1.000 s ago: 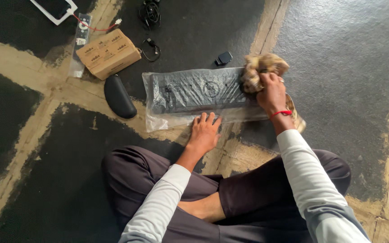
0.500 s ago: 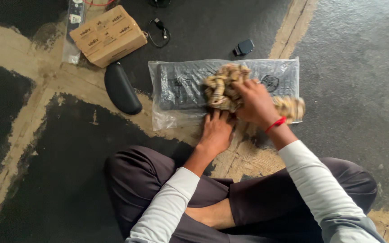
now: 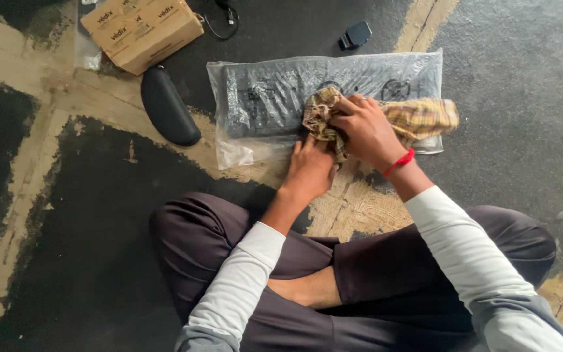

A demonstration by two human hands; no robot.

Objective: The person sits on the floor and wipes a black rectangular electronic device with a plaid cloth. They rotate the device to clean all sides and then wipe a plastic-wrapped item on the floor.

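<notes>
1. Checked cloth [image 3: 418, 117] bunched in right hand [image 3: 363, 130], pressed on top of black keyboard in clear plastic bag [image 3: 275, 98]; bunched end at about the bag's middle, loose tail trailing right past the bag's right edge.
2. Keyboard bag flat on floor [image 3: 66, 215], long side across the view, directly in front of crossed legs [image 3: 373, 274]; near edge close to the knees, far edge toward top of view.
3. Open floor wide on the right and at lower left; far-left side tighter, with black oval case [image 3: 167, 114] just beside the bag's left edge.
4. Cardboard box [image 3: 141, 29] beyond the case, upper left, partly cut by frame; small black clip-like item [image 3: 356, 32] just past the bag's far edge; black cable [image 3: 219, 19] near top edge.
5. Right hand closed, gripping the cloth, knuckles up, forearm angled in from lower right, red thread [image 3: 399, 161] at wrist.
6. Left hand [image 3: 311, 169] palm down, fingers flat against the bag's near edge, pinning it; not gripping; right wrist crossing just above it.
7. Versus a second ago: cloth and right hand gone from the bag's right end to its middle; left hand in the same spot on the near edge; camera view shifted, box and case now higher in frame.
</notes>
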